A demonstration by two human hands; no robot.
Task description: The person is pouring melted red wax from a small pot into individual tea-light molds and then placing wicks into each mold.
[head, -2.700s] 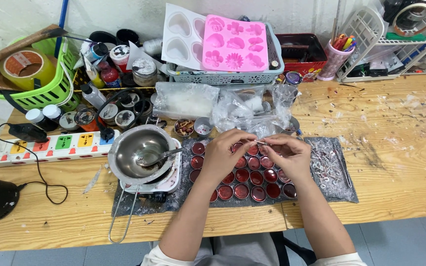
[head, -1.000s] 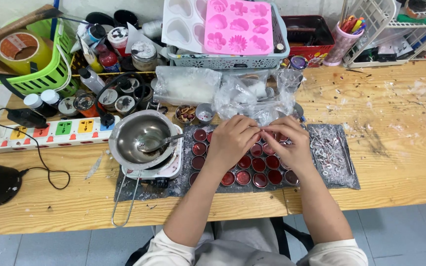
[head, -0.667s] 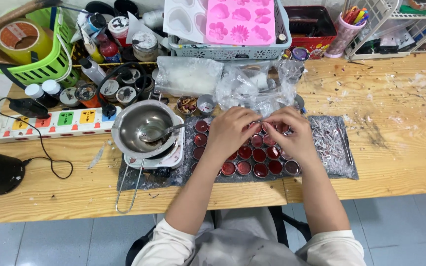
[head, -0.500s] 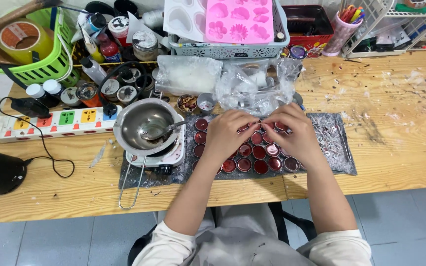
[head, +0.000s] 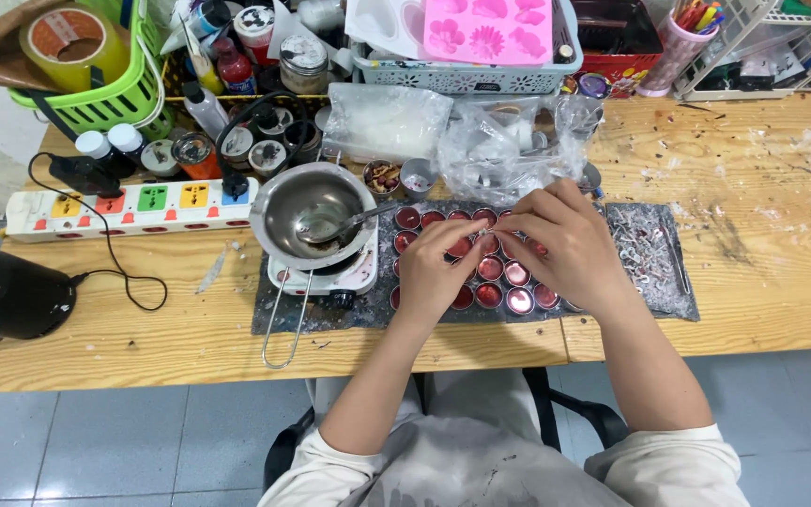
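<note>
Head camera looking straight down on a wooden workbench (head: 762, 225), and both hands are right over a batch of small round red-filled cups (head: 504, 272) laid out in rows on a dark foil-covered mat (head: 654, 263). Left hand (head: 434, 272) hovers low over the middle cups, fingers curled and pinched together at the tips; whether it grips anything is too small to tell. Right hand (head: 565, 249) sits just beside it, fingers bent and meeting the left fingertips above the rows, its grasp equally hard to read. Just left of the cups, a steel pot (head: 310, 208) with a spoon (head: 349, 223) in it rests on a small white hotplate (head: 326, 275). Behind the cups, crumpled clear plastic bags (head: 509, 141). Far left, a white power strip (head: 133, 207), and a pink silicone mould (head: 490, 28) in a basket at the back.
</note>
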